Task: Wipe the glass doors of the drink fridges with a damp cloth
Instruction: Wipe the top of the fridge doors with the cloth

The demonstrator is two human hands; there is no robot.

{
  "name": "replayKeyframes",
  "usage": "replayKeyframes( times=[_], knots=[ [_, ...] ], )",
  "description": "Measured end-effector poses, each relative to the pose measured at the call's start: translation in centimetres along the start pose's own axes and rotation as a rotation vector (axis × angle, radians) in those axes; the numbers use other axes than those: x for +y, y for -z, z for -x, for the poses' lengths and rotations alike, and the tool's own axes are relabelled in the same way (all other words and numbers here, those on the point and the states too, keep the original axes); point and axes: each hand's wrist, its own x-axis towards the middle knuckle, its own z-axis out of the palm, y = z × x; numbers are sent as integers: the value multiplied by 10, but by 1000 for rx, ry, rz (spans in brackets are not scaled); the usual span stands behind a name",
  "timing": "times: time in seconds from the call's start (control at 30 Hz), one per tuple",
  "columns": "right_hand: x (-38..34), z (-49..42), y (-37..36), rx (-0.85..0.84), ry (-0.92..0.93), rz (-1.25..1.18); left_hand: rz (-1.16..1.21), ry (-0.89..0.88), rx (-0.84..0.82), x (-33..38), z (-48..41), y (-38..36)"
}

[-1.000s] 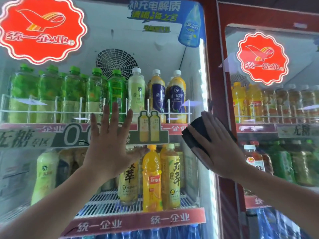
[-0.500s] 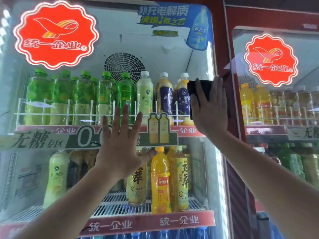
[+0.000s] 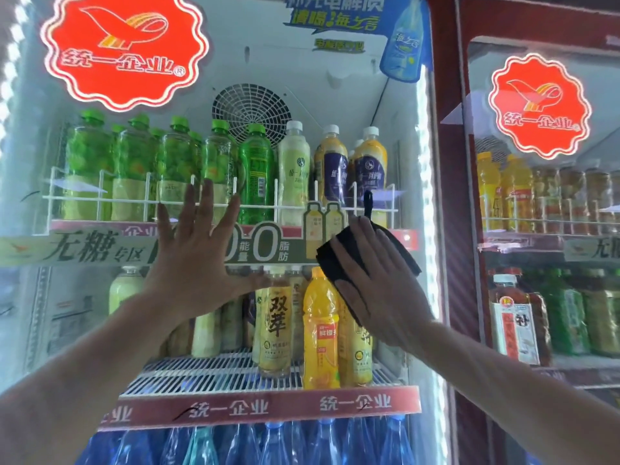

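Entry, head view, as I am logging it from my remote station.

- Left fridge glass door (image 3: 302, 72): I am seeing it fill most of the view, with a red scalloped sticker (image 3: 124, 48) at its upper left.
- Left hand (image 3: 198, 260): it is lying flat on that glass over the green shelf banner (image 3: 100, 250), fingers straight and spread, grasping nothing.
- Right hand (image 3: 379, 293): it is pressing the black cloth (image 3: 332, 256) against the same door, near the door's right edge. The fingers are lying flat over the cloth, not curled round it.
- Cloth: it is sitting between palm and glass at banner height, folds sticking out to the left and right of the fingers.
- Behind the glass: green bottles (image 3: 134, 162) are standing on the upper shelf, an orange juice bottle (image 3: 320, 330) on the middle one, and blue bottles (image 3: 275, 444) below.
- Red frame (image 3: 446, 162): it is separating this door from the right fridge door (image 3: 536, 213), which neither hand is touching.
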Motion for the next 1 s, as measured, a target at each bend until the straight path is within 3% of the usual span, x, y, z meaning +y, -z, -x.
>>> replayKeyframes(
  times=[0.1,0.17,0.4,0.57,0.8,1.0],
  knots=[
    [24,-13,8,-71,161,65,-13,0,20,2,0,-2],
    [40,-35,11,-73,156,100,-17,8,18,2,0,-2],
    [49,-126,9,92,-357,-48,16,29,-56,3,-1,4],
    [9,-122,0,174,-528,-102,-11,-5,-92,-2,1,8],
    [-77,-78,-5,131,-364,-70,27,23,5,-40,18,16],
    [-102,-37,-8,-30,2,-18,38,67,-98,-68,17,16]
  ],
)
